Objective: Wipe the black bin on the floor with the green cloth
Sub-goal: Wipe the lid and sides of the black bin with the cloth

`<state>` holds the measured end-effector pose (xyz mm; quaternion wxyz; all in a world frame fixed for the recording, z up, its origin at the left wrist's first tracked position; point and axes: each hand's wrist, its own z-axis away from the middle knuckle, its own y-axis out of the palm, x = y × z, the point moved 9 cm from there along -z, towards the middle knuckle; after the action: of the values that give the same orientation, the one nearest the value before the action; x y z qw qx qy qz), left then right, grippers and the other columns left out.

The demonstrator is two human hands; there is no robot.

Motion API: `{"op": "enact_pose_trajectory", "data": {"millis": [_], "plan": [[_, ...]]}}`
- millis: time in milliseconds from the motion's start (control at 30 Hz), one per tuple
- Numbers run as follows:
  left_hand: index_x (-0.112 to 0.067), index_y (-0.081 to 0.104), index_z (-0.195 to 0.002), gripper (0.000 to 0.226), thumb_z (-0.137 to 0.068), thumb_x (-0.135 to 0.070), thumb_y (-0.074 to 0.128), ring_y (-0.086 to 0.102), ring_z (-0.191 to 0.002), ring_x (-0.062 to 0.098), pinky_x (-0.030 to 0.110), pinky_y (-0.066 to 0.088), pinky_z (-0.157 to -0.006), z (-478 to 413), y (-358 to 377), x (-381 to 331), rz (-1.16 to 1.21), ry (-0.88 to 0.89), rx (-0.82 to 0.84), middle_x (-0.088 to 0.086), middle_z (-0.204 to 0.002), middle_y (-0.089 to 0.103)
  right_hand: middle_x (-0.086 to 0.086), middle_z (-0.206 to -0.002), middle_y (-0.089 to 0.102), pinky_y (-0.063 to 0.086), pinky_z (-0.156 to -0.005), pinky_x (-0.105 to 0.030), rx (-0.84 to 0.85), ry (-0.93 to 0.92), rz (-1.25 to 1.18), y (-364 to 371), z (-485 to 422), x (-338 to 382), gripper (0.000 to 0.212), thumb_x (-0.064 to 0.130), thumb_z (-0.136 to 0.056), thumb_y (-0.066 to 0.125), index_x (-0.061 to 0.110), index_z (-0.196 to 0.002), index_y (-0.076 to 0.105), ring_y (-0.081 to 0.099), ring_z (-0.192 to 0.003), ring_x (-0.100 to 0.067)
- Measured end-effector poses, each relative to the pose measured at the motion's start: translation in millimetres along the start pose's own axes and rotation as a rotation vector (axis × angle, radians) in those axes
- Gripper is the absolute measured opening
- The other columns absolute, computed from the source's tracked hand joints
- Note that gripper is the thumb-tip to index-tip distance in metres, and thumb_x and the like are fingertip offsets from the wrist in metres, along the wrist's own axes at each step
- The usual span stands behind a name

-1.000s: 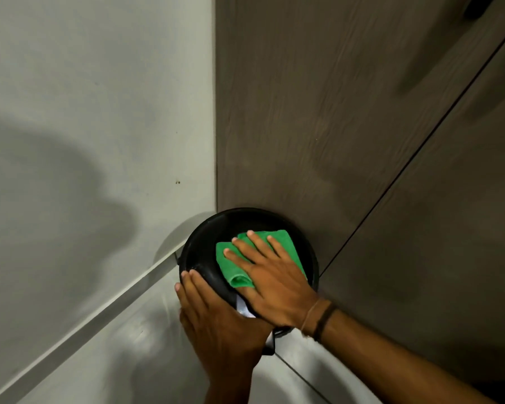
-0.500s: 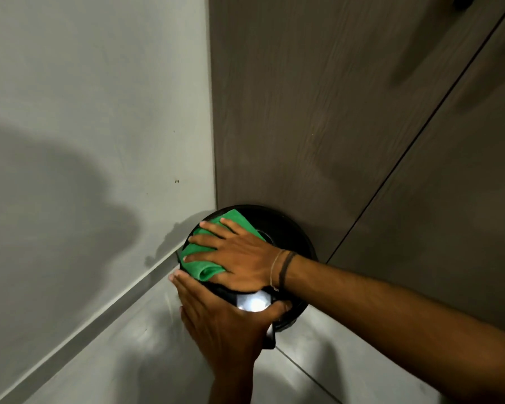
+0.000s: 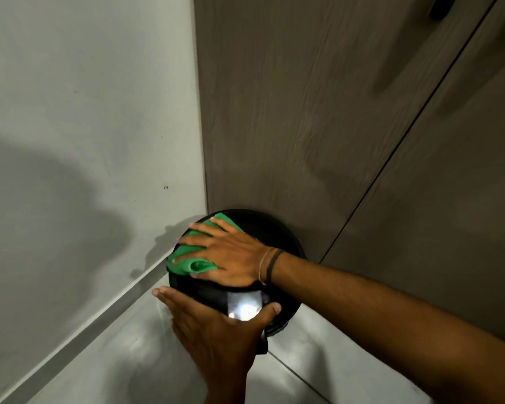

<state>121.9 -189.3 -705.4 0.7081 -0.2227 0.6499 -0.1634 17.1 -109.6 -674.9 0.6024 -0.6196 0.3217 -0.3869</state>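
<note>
Black bin (image 3: 274, 231) sits on the floor (image 3: 114, 360), in the corner between grey wall (image 3: 85, 141) and wood-grain door (image 3: 303, 112). Right hand (image 3: 233, 258): grip flat, fingers spread, pressing the green cloth (image 3: 187, 253) onto the lid's left side. Left hand (image 3: 216, 333): grip clasps the bin's near side, thumb on the lid.

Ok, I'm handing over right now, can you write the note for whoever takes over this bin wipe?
Right hand: flat on the cloth, pressing it onto the left part of the bin top.
Left hand: grips the bin's near side, thumb round it, steadying it.
Bin: on the floor in the corner, against wall and wood panel.
Done: top wipe under way; how much is clean cannot be told.
Left: rest of the top, then the sides.
</note>
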Motion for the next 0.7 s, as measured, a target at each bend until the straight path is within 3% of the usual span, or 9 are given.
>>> {"op": "enact_pose_trajectory", "data": {"millis": [133, 367, 600, 700], "plan": [[-0.020, -0.018, -0.163, 0.184, -0.023, -0.101, 0.069, 0.008, -0.163, 0.034, 0.057, 0.021, -0.127, -8.7, 7.1, 11.5, -0.092, 0.007, 0.009, 0.011, -0.178, -0.006, 0.008, -0.173, 0.033, 0.012, -0.130, -0.051, 0.016, 0.231, -0.046, -6.6, -3.3, -53.9, 0.058, 0.058, -0.106, 0.040, 0.036, -0.160, 0.041, 0.020, -0.162, -0.023], [-0.020, -0.001, -0.166, 0.176, -0.026, -0.108, 0.060, 0.013, -0.163, 0.032, 0.056, 0.028, -0.125, -14.4, 6.9, 10.8, -0.176, 0.057, 0.014, 0.009, -0.176, 0.013, 0.010, -0.176, 0.023, 0.016, -0.131, -0.054, -0.030, 0.456, -0.260, 2.6, 57.4, -113.1, 0.065, 0.056, -0.107, 0.041, 0.033, -0.166, 0.026, 0.012, -0.164, -0.018], [-0.015, 0.004, -0.166, 0.176, -0.026, -0.105, 0.062, 0.013, -0.163, 0.034, 0.055, 0.027, -0.128, -13.6, 3.0, 5.9, -0.201, 0.079, -0.011, 0.013, -0.176, 0.014, 0.014, -0.177, 0.015, -0.002, -0.133, -0.054, -0.125, 0.450, -0.310, 12.2, 134.8, -69.6, 0.059, 0.053, -0.106, 0.036, 0.043, -0.164, 0.030, -0.005, -0.165, -0.015], [-0.009, 0.007, -0.166, 0.167, -0.037, -0.092, 0.073, 0.014, -0.162, 0.036, 0.053, 0.023, -0.129, -12.2, 5.1, 5.8, -0.192, 0.066, 0.010, 0.016, -0.176, 0.014, 0.016, -0.177, 0.018, -0.009, -0.131, -0.055, -0.116, 0.447, -0.255, 15.2, 145.5, -33.7, 0.060, 0.059, -0.103, 0.026, 0.048, -0.162, 0.030, -0.006, -0.165, -0.014]]}}
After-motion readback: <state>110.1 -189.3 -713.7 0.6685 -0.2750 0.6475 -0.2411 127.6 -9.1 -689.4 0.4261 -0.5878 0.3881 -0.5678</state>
